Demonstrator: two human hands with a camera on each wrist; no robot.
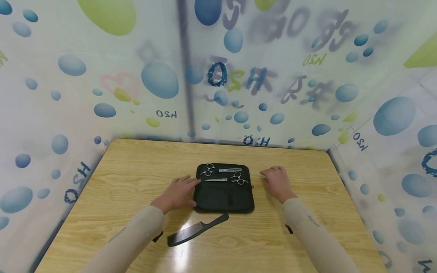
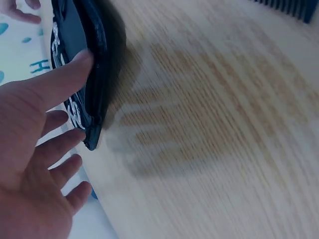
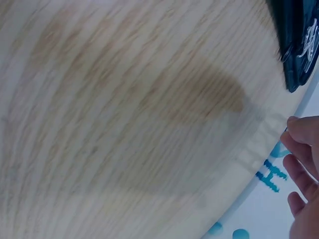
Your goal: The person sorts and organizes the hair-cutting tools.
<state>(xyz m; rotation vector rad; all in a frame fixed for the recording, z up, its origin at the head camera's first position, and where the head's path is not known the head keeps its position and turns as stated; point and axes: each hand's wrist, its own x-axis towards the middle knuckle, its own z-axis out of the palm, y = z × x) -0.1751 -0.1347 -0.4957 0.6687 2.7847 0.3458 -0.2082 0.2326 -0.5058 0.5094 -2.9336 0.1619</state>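
Observation:
A black zip case [image 1: 211, 199] lies flat on the wooden table in the head view, with two pairs of silver scissors on its upper half. One pair of scissors [image 1: 218, 179] has its finger rings at the right; the thinning scissors [image 1: 229, 170] above it have theirs at the left. My left hand [image 1: 177, 192] is at the case's left edge, fingers spread, the thumb [image 2: 82, 62] right at the rim in the left wrist view. My right hand [image 1: 277, 183] hovers a little right of the case, fingers loosely bent and holding nothing. A black comb [image 1: 198, 230] lies in front of the case.
The wooden table [image 1: 136, 159] runs back to a wall [image 1: 164, 125] printed with blue and green dots and letters. More of this patterned covering rises at the left and right sides. A bright light reflection lies on the tabletop near the comb.

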